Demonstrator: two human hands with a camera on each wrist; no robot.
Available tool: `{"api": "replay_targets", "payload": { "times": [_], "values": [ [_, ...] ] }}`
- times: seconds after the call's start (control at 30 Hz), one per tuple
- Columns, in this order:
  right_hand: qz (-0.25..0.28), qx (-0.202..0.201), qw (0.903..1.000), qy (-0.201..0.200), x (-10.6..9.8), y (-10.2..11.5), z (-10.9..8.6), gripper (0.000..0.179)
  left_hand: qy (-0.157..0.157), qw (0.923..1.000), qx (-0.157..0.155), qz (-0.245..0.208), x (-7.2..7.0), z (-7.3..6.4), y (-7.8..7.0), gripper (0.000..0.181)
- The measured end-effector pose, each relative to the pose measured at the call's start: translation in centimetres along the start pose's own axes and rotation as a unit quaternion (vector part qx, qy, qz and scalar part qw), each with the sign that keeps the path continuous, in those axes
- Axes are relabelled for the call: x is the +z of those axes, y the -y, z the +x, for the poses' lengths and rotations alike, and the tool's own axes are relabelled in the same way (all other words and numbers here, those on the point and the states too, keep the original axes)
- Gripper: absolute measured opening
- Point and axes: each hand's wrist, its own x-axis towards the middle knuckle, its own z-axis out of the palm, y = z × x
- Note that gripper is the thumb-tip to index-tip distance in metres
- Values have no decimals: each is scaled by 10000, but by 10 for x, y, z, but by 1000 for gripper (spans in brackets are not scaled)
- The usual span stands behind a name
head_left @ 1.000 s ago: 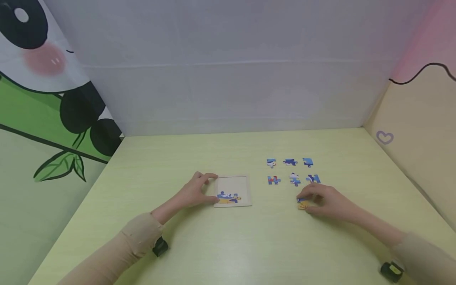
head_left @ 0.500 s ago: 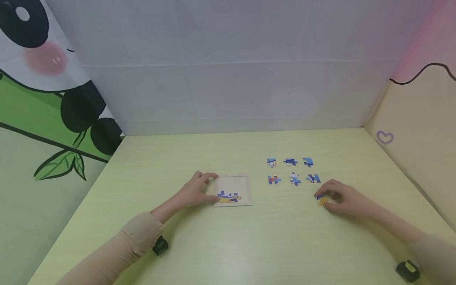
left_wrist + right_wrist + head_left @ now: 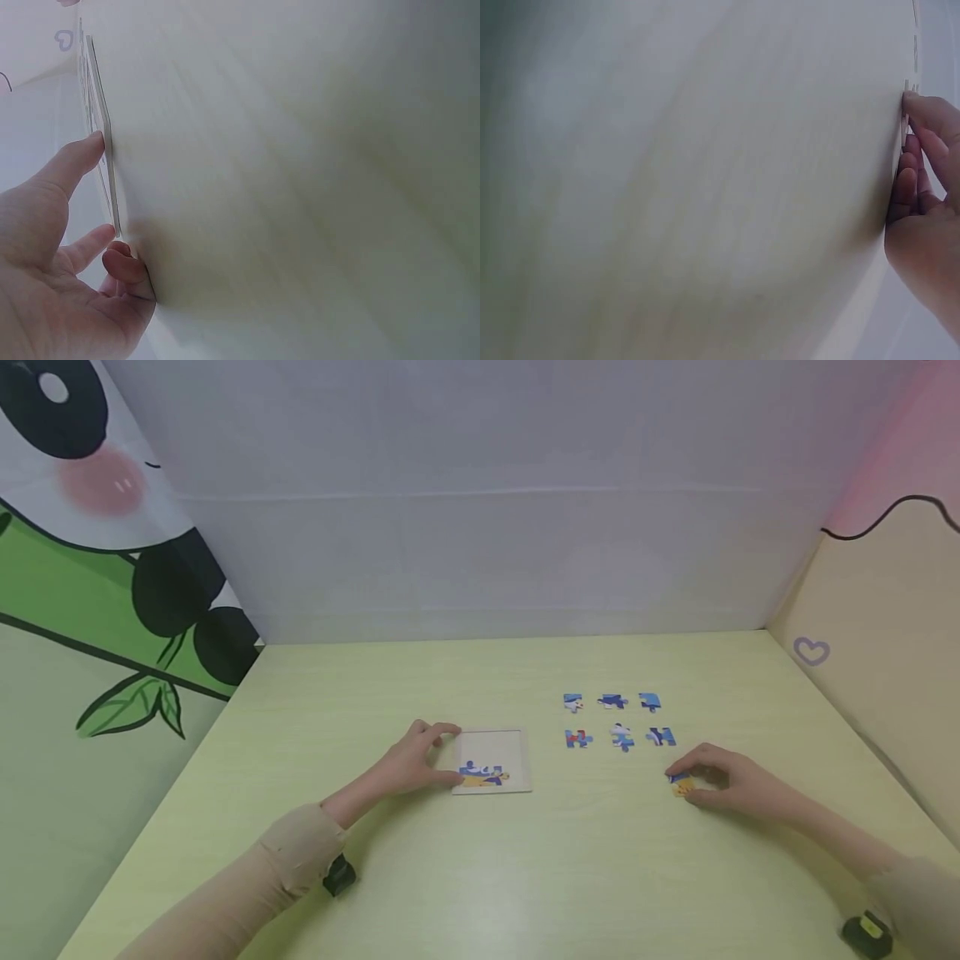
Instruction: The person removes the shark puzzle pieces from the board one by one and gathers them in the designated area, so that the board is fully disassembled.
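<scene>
In the head view, a square puzzle tray (image 3: 491, 747) lies flat on the table. Joined blue, white and yellow puzzle pieces (image 3: 483, 775) fill part of its near-left area. My left hand (image 3: 411, 762) holds the tray by its left side, thumb near the front corner and index finger at the back corner. The left wrist view shows that thumb (image 3: 86, 154) against the tray's edge. Farther right, my right hand (image 3: 731, 779) pinches a yellow and blue puzzle piece (image 3: 681, 785) low at the tabletop. The fingers partly cover this piece.
Several loose puzzle pieces lie in two rows right of the tray, among them a red and blue piece (image 3: 578, 739) and a blue piece (image 3: 649, 701). A pale wall cloth (image 3: 480, 560) rises behind the table (image 3: 480, 877), with printed panels at both sides.
My right hand has shifted to the right across the table with the yellow and blue puzzle piece, hardly moving over the last half second. The left hand and tray stay in place.
</scene>
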Motion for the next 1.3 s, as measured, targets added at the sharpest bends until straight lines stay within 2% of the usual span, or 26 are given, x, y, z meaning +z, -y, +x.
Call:
{"api": "replay_targets", "payload": {
  "times": [0.47, 0.87, 1.3],
  "values": [
    [210, -102, 9997, 33, -2, 4, -1, 29, 52, 10000, -18, 74, 0, -1, 1, 77],
    [84, 132, 9998, 78, -1, 4, 0, 29, 59, 9999, -63, 75, 0, -1, 0, 77],
    [148, 73, 9998, 57, 0, 1, 0, 29, 69, 9999, -97, -29, 0, -2, -1, 76]
  ]
}}
